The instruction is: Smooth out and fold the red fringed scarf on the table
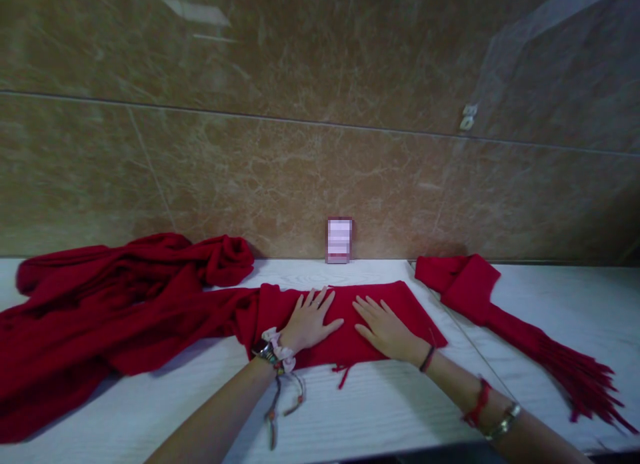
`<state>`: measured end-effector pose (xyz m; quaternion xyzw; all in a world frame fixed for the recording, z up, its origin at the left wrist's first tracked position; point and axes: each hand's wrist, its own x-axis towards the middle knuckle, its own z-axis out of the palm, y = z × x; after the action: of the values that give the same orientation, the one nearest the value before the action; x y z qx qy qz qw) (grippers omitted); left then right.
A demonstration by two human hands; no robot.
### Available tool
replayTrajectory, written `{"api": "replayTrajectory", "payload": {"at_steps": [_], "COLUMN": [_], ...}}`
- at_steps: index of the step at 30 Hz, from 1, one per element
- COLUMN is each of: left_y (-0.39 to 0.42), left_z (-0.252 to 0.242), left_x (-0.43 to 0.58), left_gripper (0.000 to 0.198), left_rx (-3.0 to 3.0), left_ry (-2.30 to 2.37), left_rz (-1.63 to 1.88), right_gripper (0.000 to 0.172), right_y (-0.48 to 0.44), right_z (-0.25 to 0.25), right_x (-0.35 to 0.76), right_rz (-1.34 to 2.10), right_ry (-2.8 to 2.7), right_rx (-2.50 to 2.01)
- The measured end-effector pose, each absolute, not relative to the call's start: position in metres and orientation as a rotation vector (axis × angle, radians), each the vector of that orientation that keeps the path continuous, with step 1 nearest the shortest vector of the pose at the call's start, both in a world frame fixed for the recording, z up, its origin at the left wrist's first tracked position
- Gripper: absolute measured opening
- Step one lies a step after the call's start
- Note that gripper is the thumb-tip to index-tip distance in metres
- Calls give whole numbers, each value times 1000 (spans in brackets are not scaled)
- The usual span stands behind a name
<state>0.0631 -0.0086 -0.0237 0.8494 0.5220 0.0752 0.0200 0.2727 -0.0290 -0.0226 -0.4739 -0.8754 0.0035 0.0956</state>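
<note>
A red scarf point(400, 311) lies on the white table, its middle part spread flat under both my hands. My left hand point(311, 323) rests palm down on it with the fingers apart. To its right my right hand point(387, 325) also presses flat, fingers stretched out. From the left end of the flat part the red cloth runs on, bunched and loose, toward the left edge of the view. A short bit of red fringe sticks out below the near edge, between the hands.
At the right lies another red scarf point(465, 287), folded, with its fringe pointing toward me. A heap of red cloth point(150, 264) sits at the back left. A small card-like object with a blurred face point(339, 240) stands against the brown marble wall point(280, 177). A seam crosses the white table point(210, 391).
</note>
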Motion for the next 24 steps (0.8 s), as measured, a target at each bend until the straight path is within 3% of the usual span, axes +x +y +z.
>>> {"api": "replayTrajectory", "payload": {"at_steps": [9,18,24], "left_y": [-9,-6,-7], "left_z": [-24,-28,-25], "left_x": [63,63,64], "left_gripper": [71,72,72], "left_rx": [2654,2653,2649], "left_ry": [1608,1605,1604], "left_rz": [247,252,230], "right_gripper": [44,50,47], "right_y": [-11,-6,15], "right_z": [-29,-20,-33], "right_x": [365,261,335], "right_rz": [-408,29,-177], "right_ry": [-2397,-2560,-2492], "right_rx": [-1727,-1401,-1714]}}
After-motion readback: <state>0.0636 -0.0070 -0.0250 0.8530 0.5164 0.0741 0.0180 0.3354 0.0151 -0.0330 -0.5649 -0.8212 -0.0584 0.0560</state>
